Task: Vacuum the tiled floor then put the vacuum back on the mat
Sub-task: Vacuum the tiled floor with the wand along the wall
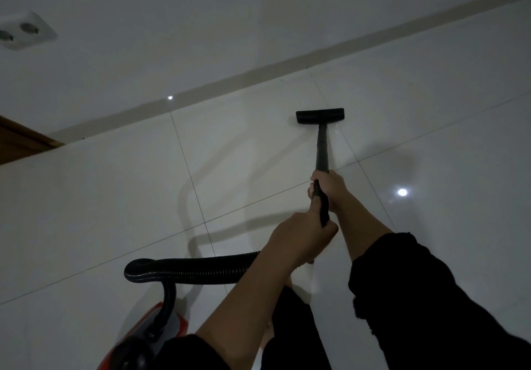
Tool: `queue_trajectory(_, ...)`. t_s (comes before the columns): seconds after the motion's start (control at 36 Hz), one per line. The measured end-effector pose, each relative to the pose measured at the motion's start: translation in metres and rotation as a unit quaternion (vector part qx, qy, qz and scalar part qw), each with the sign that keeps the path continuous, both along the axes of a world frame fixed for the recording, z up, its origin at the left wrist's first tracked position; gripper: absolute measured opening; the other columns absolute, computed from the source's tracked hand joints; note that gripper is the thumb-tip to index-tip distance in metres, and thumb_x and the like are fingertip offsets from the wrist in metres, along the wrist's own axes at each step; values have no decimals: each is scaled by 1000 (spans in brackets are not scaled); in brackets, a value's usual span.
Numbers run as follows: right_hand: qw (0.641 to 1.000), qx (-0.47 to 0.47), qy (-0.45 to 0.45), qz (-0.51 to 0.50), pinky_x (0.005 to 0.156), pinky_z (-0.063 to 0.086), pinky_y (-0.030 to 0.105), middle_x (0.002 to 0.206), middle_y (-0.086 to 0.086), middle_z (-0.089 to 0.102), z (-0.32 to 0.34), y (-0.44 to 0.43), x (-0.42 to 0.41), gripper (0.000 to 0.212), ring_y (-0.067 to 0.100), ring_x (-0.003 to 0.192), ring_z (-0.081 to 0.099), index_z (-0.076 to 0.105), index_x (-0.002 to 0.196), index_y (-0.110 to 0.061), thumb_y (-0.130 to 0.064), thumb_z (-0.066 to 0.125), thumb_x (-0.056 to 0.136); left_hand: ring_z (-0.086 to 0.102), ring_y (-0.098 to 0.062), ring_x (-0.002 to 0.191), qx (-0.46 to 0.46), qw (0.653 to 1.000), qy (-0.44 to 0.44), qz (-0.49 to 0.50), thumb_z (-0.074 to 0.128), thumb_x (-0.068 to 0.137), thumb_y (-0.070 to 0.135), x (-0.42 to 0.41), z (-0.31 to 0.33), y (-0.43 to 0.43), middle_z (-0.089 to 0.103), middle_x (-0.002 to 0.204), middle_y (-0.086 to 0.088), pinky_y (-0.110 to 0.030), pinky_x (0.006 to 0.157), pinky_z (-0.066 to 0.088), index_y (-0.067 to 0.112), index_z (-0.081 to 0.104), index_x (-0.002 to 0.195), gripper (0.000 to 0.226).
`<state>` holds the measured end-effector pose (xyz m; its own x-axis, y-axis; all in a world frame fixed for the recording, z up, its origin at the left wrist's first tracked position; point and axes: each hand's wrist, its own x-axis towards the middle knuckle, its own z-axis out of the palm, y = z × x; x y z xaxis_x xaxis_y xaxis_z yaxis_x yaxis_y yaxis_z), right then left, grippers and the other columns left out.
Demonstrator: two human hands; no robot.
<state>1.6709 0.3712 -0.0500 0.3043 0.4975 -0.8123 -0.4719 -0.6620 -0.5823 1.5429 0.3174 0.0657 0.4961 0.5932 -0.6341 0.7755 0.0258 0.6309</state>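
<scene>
The right hand [327,187] and, lower on the shaft, the left hand [301,233] were both closed around the black wand [321,151]. The brush head [319,115] was laid flat on the tiled floor [258,154] near the baseboard [230,81], the hose [201,267] looped back to the orange vacuum [161,326]. The vacuuming step was judged in hand; fresh tiles would be needed next, and no mat was seen.

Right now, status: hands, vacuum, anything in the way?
Left hand and right hand both in grip on wand. Nozzle flat on tile, short of the wall. Hose loops back to vacuum at left. Path ahead clear.
</scene>
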Motion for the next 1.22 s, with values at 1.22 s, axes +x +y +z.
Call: queue_trajectory(1.22,998,-21,1,51,48,44,31,60,11,49,1,-66,-38,18,19,46,48,46,101,-4,1,51,85,60,-21,58,0,1000,11,-11,32,97,32,-32,9,-69,64,74,-8,-27,55,45,31,9,153,60)
